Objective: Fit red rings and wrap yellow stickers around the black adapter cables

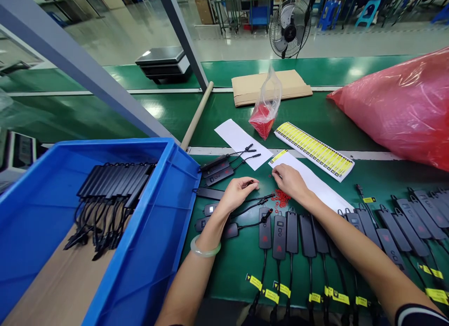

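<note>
Along the near edge, black boxes (279, 237) line up, yellow tags (271, 295) on their cables. Just beyond, the left hand (238, 192) pinches, thumb and fingers clamped on a dark cable end (249, 182)! Red rings (280, 198) lie scattered beside the right hand (291, 180), whose fingertips reach the white sheet (317, 186); too small from here, so I can't tell whether they grip anything. Farther back stands a clear bag (262, 122), red inside, then a fan (289, 32).

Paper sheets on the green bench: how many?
3: a plain white sheet, front-left of the clear bag; a second white sheet, partly covered by the right hand; a yellow label sheet beyond it. Others may be hidden underneath.
</note>
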`<state>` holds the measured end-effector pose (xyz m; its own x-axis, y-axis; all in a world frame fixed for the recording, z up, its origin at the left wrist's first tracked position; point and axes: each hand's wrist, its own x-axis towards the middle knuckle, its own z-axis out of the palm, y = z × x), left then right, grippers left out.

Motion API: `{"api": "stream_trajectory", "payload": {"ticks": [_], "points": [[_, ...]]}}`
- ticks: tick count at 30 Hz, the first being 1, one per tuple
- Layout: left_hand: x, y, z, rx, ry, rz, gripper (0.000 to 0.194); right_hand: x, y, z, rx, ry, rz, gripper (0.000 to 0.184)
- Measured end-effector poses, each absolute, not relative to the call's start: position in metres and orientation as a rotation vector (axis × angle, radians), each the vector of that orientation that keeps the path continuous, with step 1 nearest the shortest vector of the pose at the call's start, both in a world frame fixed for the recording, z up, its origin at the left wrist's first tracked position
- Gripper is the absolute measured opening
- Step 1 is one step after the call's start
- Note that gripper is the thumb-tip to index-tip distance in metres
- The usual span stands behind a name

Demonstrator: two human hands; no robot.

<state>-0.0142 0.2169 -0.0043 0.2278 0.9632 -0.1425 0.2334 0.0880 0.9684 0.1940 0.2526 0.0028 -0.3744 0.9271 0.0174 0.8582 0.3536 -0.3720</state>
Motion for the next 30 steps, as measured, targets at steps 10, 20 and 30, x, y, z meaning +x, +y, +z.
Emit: {"api": "stream_trajectory", "payload": {"ticks": [10, 20, 30], "points": [[-0.016, 0.216, 0.001, 1.378, 1.214, 0.789, 0.045, 0.185, 0.258, -0.007, -1.677, -2.505, 0.371, 0.017], [-0.024, 0.212, 0.005, 1.321, 1.302, 0.682, 0.037, 0.183, 0.255, -0.010, -1.656, -2.487, 0.345, 0.016], [-0.021, 0.213, 0.003, 1.277, 1.336, 0.590, 0.022, 0.191, 0.258, -0.001, -1.580, -2.262, 0.501, 0.016]]}}
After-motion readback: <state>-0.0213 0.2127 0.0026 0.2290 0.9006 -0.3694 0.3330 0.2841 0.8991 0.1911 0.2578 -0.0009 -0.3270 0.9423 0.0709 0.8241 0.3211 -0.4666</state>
